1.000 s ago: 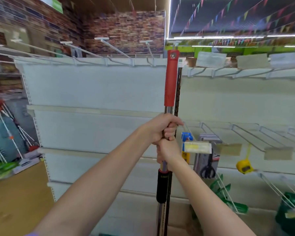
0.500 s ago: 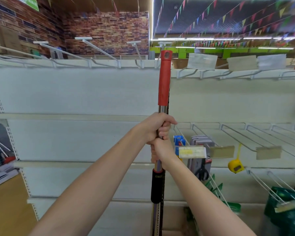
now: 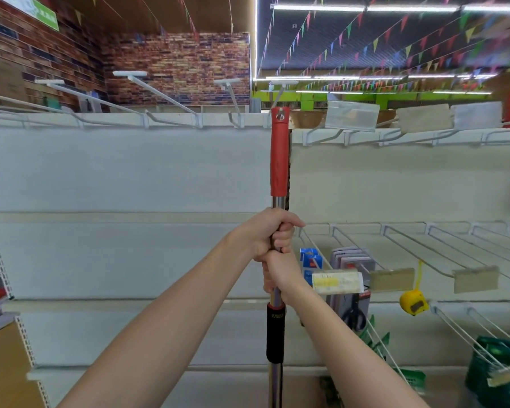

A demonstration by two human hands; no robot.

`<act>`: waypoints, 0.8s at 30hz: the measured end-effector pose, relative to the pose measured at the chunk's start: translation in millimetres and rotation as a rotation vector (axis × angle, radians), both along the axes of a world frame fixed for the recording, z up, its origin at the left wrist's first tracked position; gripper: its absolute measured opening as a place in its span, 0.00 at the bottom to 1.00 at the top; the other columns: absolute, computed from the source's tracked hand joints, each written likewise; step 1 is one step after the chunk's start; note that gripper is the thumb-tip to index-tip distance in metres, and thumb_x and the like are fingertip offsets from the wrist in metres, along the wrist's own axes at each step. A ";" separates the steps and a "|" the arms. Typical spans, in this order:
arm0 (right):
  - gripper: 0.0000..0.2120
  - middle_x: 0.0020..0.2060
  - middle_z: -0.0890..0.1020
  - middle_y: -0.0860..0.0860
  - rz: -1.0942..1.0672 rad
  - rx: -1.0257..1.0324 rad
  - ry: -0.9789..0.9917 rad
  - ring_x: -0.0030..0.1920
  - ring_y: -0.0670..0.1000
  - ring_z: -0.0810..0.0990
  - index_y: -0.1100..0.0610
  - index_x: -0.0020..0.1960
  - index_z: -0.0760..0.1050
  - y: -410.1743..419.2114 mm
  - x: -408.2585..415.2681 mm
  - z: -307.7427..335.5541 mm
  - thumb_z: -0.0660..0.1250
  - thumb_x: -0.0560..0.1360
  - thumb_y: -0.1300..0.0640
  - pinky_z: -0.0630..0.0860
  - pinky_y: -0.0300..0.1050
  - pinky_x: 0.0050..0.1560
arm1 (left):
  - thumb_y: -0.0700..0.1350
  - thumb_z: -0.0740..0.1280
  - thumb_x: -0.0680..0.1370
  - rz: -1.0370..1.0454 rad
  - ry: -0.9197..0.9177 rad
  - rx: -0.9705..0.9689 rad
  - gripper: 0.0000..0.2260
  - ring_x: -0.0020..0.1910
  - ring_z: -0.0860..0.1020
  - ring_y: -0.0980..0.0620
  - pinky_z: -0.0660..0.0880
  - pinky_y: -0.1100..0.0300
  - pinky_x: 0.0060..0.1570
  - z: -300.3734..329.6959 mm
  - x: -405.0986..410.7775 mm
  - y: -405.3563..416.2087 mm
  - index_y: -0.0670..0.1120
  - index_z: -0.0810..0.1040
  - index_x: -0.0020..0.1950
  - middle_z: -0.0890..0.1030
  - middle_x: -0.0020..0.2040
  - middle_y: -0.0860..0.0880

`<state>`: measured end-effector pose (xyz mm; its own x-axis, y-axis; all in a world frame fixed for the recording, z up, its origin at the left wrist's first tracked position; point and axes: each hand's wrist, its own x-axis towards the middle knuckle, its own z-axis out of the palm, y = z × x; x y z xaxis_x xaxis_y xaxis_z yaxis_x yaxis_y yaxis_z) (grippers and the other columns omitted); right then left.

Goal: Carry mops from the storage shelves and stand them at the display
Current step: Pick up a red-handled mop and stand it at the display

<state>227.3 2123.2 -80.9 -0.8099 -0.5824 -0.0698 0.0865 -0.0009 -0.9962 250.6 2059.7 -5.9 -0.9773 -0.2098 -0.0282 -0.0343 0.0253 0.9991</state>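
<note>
The steel mop pole with red top sleeve (image 3: 278,160) is standing upright before the white shelving (image 3: 130,178); left hand (image 3: 262,234) is gripping it just above right hand (image 3: 280,272), both fists closed tight.

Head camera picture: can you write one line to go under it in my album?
Both hands, left hand above right hand, grip an upright mop handle before white store shelving.

Viewpoint: head-worn, behind and above the left hand (image 3: 265,231) and right hand (image 3: 281,269).
Facing: forward, level, at the white shelving (image 3: 130,172) beyond the hands.
Nearness: hands close, forearms filled the lower frame.
Overlap: single view.
</note>
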 end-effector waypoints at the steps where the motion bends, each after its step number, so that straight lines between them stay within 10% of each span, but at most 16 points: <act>1: 0.17 0.20 0.59 0.51 -0.004 0.007 -0.006 0.22 0.50 0.55 0.53 0.28 0.59 -1.4 -3.2 -2.0 0.60 0.70 0.67 0.53 0.44 0.30 | 0.38 0.68 0.76 -0.004 0.000 0.005 0.24 0.21 0.58 0.53 0.63 0.57 0.29 -2.0 -3.2 -1.6 0.49 0.59 0.26 0.60 0.20 0.51; 24: 0.05 0.21 0.68 0.53 -0.160 0.035 0.157 0.23 0.53 0.67 0.58 0.35 0.66 -52.3 -59.3 -21.8 0.58 0.69 0.64 0.63 0.43 0.26 | 0.38 0.69 0.77 0.226 0.153 -0.006 0.19 0.19 0.64 0.50 0.66 0.59 0.26 -23.9 -57.7 -35.7 0.44 0.66 0.29 0.66 0.22 0.46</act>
<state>168.0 2070.8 -102.7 -0.8943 -0.4451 0.0465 -0.0681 0.0326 -0.9971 192.9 2024.0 -29.8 -0.8983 -0.4231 0.1184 0.1121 0.0400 0.9929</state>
